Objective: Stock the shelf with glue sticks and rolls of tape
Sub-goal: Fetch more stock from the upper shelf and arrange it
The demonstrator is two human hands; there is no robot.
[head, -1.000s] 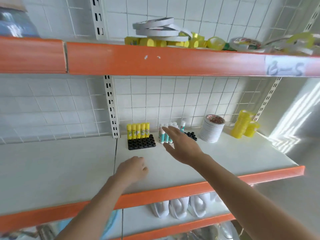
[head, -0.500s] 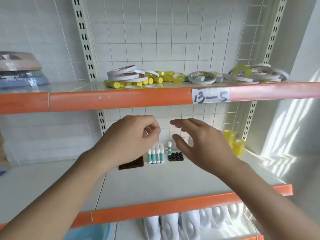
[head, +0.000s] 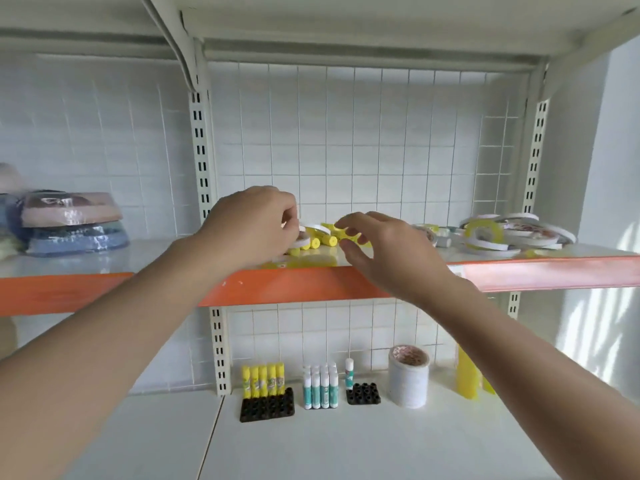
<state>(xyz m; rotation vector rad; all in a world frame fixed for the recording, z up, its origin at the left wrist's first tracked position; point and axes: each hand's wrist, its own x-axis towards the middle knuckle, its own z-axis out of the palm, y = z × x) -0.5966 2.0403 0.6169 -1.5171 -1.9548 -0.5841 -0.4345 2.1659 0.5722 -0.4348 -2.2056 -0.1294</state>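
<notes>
Loose glue sticks (head: 318,241) under left hand (head: 252,226), grip curled; right hand (head: 388,251) spread.

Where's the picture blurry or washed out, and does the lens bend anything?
Head view: the hands, left and right, and the tape rolls look motion-smeared; striped sunlight washes out the right wall; the wide lens tilts the shelf uprights.

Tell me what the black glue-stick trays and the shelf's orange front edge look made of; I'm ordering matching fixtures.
Black glue-stick trays: probably moulded plastic, matte black, going by the regular grid of round sockets. Orange front edge: looks like painted metal, smooth with a soft sheen and a small chip; plastic trim can't be ruled out.
</notes>
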